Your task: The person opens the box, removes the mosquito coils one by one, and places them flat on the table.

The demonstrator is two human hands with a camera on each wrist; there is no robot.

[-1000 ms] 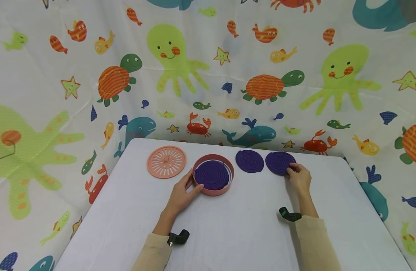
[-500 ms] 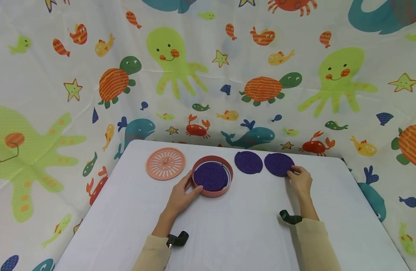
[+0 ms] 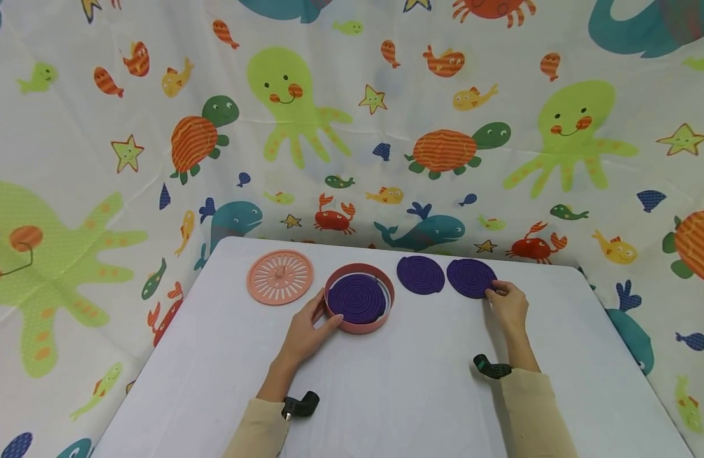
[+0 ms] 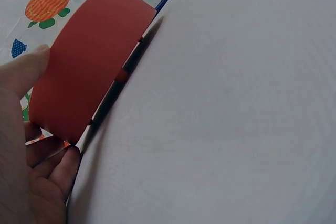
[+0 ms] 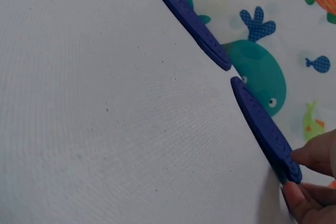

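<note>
A round pink mosquito coil holder sits on the table with a purple mosquito coil lying inside it. My left hand grips the holder's left side, thumb at the near rim; in the left wrist view the holder's outer wall fills the space beside the thumb, with the other fingers at its base. Farther right, my right hand pinches the near right edge of another purple coil. In the right wrist view the thumb is on top of that coil and the fingertips are under its edge.
A slotted pink lid with a small centre knob lies left of the holder. Between the holder and the pinched coil is a third purple coil, flat on the white table. Behind the table's far edge hangs a sea-animal curtain.
The head view has tilted up very slightly. Both hands keep their places on the holder and the right coil.
</note>
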